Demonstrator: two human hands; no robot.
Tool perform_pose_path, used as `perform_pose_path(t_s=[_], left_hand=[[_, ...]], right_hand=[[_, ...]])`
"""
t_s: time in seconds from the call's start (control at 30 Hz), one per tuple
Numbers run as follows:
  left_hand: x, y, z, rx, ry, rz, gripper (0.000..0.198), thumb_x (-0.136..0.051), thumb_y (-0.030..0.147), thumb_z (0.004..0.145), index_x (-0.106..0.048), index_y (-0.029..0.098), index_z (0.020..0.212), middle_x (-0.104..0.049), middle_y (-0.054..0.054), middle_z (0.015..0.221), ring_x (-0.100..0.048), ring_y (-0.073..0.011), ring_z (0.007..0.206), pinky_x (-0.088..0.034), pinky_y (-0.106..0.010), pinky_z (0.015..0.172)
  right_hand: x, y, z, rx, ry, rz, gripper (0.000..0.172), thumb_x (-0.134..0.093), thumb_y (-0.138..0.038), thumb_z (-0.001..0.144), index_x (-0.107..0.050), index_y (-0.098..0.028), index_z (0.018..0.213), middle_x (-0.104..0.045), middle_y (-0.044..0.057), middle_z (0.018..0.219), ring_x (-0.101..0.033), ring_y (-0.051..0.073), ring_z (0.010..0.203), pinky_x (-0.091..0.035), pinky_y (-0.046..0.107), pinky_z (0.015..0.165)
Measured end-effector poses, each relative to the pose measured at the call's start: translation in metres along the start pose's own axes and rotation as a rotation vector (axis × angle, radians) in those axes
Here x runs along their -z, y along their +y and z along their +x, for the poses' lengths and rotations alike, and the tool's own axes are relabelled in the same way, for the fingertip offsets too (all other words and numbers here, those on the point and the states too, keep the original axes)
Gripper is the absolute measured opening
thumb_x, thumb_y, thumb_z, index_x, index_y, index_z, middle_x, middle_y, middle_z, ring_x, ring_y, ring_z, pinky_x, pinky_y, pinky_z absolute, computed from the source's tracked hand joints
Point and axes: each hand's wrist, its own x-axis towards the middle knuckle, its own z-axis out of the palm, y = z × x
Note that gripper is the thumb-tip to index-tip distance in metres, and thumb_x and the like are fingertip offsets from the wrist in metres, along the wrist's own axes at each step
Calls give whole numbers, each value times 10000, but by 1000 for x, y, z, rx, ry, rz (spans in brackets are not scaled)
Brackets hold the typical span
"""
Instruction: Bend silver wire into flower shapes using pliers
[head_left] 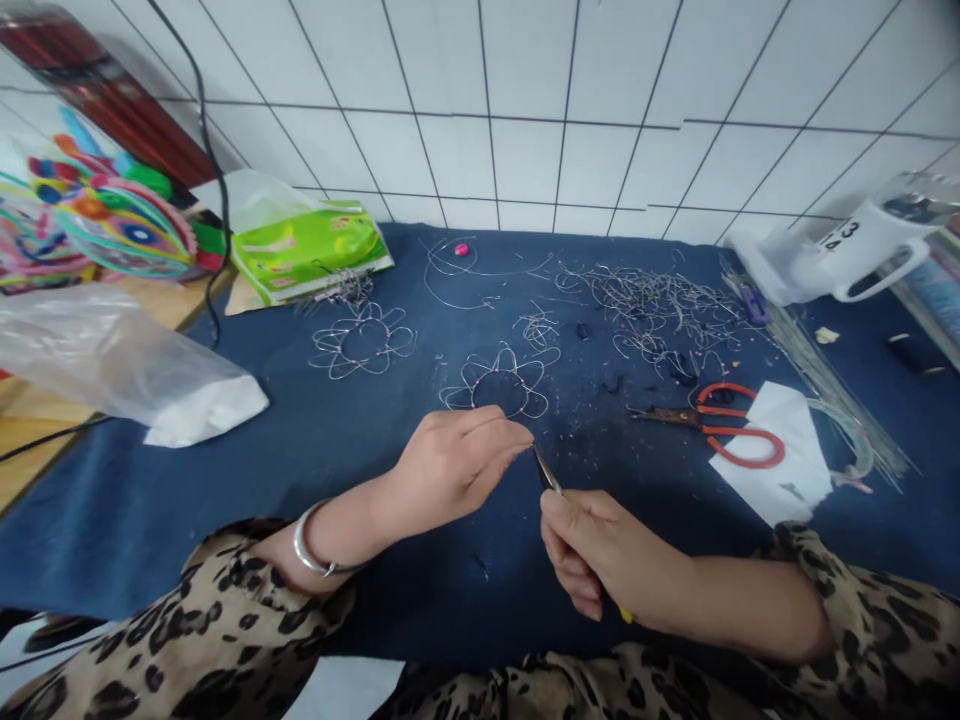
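Note:
My left hand (454, 462) pinches a flower-shaped wire ring (512, 380), whose looped petals and small pink beads show just beyond the fingers; whether the fingertips grip the ring itself or a loose wire end is hard to see. In my right hand (600, 550) is a pair of thin-nosed pliers (547, 472), fingers wrapped round the handles. The pliers' tips meet the left fingertips. A second flower-shaped wire ring (364, 342) lies to the left, further back on the dark blue cloth (330, 430).
Orange-handled scissors (739, 430) lie at right on white paper (787, 470). Behind them are tangled wire scraps (660, 300), a bundle of straight wires (840, 385) and a white mug (870, 250). A green tissue pack (311, 250) and plastic bag (135, 350) sit at left. A tiled wall (525, 120) stands behind.

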Motion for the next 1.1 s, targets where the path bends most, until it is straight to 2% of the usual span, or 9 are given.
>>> perform_pose_path(t_s=[0.4, 0.7, 1.1], left_hand=[[-1, 8, -1, 48, 24, 72, 100, -461, 124, 842, -560, 138, 846, -587, -26, 714, -559, -133, 644, -447, -246, 551], [2, 6, -1, 36, 12, 54, 116, -444, 106, 837, -550, 147, 857, -590, -26, 727, -562, -132, 657, -456, -245, 561], [3, 4, 0, 29, -23, 29, 147, -432, 70, 814, -546, 154, 851, -578, -24, 732, -550, -132, 664, -445, -242, 576]], right_hand=[[1, -2, -2, -33, 87, -227, 510, -378, -652, 820, -410, -184, 619, -273, -94, 434, -265, 37, 357, -276, 164, 338], [2, -4, -2, 14, 75, -302, 493, -366, -631, 841, -399, -185, 631, -246, -96, 447, -229, 33, 378, -233, 163, 365], [5, -9, -2, -9, 64, -350, 470, -385, -610, 843, -398, -183, 646, -322, -74, 503, -278, 38, 407, -221, 179, 386]])
